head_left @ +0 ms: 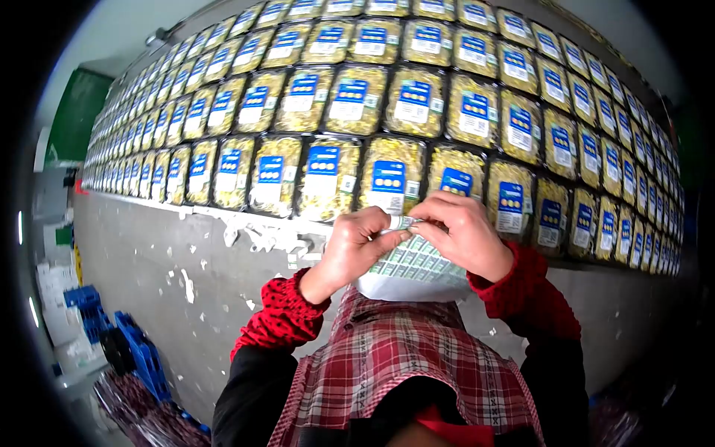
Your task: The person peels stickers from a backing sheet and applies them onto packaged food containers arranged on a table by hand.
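A sheet of stickers (421, 267) hangs in the middle of the frame, just in front of the person's plaid apron (417, 350). It is pale, printed with slanting rows of little green-and-white stickers, and its lower part is plain white and bulges outward. Both hands have their fingertips closed on its upper edge: the left hand (354, 249) pinches it between thumb and bent forefinger, and the right hand (463, 232) grips just beside, thumb under curled fingers. The fingertips of the two nearly meet.

The near edge of the desk (298, 226) curves across the frame just beyond the hands, with torn white paper along it. Clear-topped boxes (350, 100) of yellowish sprouts stand in close rows above that edge, leaving only narrow dark gaps between them. Below it, grey floor (223, 276) opens out left of the left sleeve (287, 320), dotted with scraps (188, 287), as far as blue pallets (141, 354) at the lower left.

Each nearer box carries a label (323, 160), blue above and white below, with a line of pale round marks. Several have a small green-and-white sticker (347, 185) near one side. The print is too small for me to read.
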Tool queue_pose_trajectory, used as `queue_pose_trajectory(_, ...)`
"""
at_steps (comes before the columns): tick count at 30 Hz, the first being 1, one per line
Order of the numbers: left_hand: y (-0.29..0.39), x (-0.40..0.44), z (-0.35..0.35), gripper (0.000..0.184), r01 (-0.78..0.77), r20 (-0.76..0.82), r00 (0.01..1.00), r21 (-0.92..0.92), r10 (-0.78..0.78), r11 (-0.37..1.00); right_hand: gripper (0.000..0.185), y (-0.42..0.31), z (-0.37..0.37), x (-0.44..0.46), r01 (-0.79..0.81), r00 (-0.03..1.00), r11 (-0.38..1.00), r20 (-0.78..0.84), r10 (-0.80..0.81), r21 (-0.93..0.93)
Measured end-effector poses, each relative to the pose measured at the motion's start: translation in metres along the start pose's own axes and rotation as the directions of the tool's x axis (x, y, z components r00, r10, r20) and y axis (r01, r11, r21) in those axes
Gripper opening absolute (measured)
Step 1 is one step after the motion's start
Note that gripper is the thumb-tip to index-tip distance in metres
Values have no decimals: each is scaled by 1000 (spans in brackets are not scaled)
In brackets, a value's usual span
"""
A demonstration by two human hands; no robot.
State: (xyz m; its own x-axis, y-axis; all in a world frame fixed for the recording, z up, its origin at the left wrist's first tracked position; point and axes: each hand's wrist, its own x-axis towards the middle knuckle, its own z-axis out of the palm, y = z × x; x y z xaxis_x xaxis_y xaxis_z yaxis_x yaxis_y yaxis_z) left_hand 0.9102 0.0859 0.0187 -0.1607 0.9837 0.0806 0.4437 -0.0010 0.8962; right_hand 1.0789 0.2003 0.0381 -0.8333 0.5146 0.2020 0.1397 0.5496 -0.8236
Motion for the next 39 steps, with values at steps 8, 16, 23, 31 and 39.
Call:
queue_pose_trajectory(8, -16, -41, -37, 34, 194, -123, 967, -198, -221, 961, 9, -27, 58, 28, 105, 992, 978, -49, -115, -179)
queue_pose_trajectory(16, -38, -62, -78, 28, 450, -140, 852, -299, -505, 842, 8, -42, 104, 69, 326, 936, 886, -15, -351, -330)
queue_pose_trajectory(23, -45, -85, -119, 29, 553, -206, 687, -474, -697, 685, 7, -33, 158, 103, 155, 987, 980, -49, -150, 125)
queue_pose_trajectory(31, -91, -196, -220, 18, 401, -467, 481, -635, -742, 660, 33, -3, 232, 177, -485, 769, 685, -108, 630, 543)
queue_pose_trajectory(39, -122, -248, -275, 14, 344, -445, 514, -676, -733, 652, 27, 11, 300, 218, -481, 601, 766, -475, 642, 427)
